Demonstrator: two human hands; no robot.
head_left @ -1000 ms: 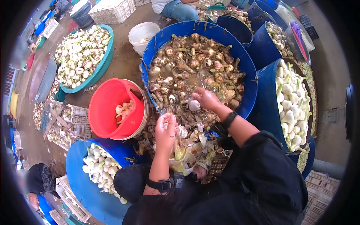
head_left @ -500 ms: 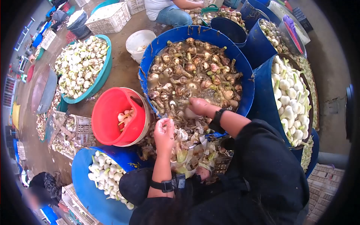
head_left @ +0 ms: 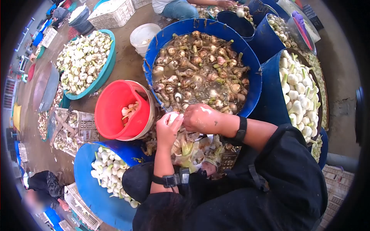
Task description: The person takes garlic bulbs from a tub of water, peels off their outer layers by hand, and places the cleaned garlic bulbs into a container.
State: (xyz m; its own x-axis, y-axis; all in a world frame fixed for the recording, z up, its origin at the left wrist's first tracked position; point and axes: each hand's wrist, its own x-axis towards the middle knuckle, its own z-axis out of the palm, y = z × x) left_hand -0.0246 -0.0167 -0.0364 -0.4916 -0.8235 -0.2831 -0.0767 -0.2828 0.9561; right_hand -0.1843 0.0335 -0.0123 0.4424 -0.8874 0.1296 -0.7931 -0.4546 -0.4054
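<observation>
My left hand (head_left: 166,130) is closed around a white garlic bulb (head_left: 173,118), just in front of the blue tub's near rim. Beside it, my right hand (head_left: 203,119) is curled with its fingertips against the bulb; what they pinch is hidden. Muddy water and many unpeeled garlic bulbs (head_left: 196,59) fill the big blue tub (head_left: 254,82). Below my hands lies a heap of peeled-off garlic skins (head_left: 196,154). Left of my left hand, a red bucket (head_left: 106,111) holds a few garlic pieces (head_left: 130,111).
Tilted blue containers of clean white garlic stand at the right (head_left: 269,88) and lower left (head_left: 86,169). A teal basin (head_left: 111,57) heaped with garlic and a white bucket (head_left: 144,34) are farther off. A person in jeans (head_left: 179,12) sits beyond the tub.
My right hand has come out of the tub's water and back to my left hand. My left hand has risen slightly and now holds a white garlic bulb.
</observation>
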